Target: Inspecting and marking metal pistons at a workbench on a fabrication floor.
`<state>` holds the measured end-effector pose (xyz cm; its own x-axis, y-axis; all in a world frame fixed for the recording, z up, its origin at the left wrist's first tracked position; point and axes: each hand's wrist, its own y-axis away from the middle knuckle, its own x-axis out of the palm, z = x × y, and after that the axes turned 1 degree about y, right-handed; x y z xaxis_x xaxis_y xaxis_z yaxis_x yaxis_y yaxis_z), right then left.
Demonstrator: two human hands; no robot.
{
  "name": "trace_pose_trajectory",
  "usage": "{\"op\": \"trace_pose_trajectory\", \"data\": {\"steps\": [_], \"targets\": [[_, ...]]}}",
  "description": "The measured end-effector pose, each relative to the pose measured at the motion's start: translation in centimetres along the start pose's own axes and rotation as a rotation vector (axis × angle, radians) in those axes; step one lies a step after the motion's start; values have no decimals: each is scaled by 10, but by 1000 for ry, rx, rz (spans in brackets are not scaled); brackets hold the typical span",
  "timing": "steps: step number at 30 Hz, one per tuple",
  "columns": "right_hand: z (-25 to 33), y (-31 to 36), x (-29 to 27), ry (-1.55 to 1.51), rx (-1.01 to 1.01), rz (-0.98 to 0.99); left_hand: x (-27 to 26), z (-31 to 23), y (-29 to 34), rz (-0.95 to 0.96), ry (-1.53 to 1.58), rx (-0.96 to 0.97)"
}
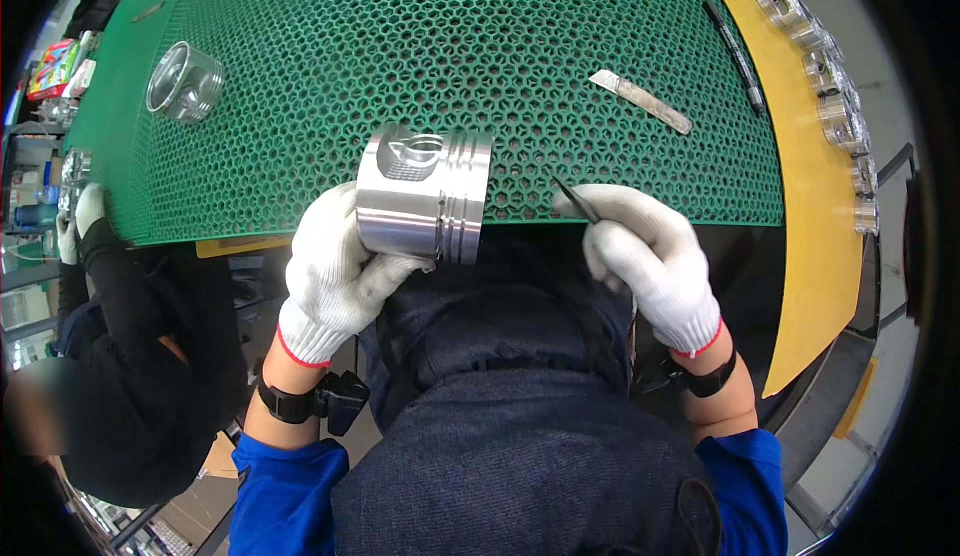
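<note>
My left hand (338, 268), in a white knit glove with a red cuff edge, grips a shiny metal piston (410, 201). The piston lies on its side in the grasp, its ring grooves toward the right and its pin-hole recess facing up. Over the mat's near edge to the right, my right hand (645, 256), gloved the same way, pinches a thin dark pointed tool (577, 202). The tool's tip points up and left toward the piston, apart from it. Its exact kind cannot be made out, and its lower end is hidden in the fingers.
A green honeycomb mat (400, 46) covers the table. On it lie a worn flat blade (642, 101), a black pen (735, 56) and a clear plastic cup (186, 83). Several pistons (840, 121) line the yellow board (815, 256) at right. A co-worker (130, 356) sits at left, handling metal parts.
</note>
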<state>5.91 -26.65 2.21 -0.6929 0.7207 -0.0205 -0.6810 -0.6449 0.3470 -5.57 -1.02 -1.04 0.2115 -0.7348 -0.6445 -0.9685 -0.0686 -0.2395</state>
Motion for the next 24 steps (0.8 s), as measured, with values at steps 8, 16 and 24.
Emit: {"op": "trace_pose_trajectory", "data": {"steps": [8,16,24], "targets": [[-5,-16,20,-422,281,137,-1,16,11,-17,-104,231],[9,-15,20,-229,236,149,-3,9,3,-30,-63,148],[4,-22,14,509,-515,-35,-5,-1,-20,8,158,-61]]}}
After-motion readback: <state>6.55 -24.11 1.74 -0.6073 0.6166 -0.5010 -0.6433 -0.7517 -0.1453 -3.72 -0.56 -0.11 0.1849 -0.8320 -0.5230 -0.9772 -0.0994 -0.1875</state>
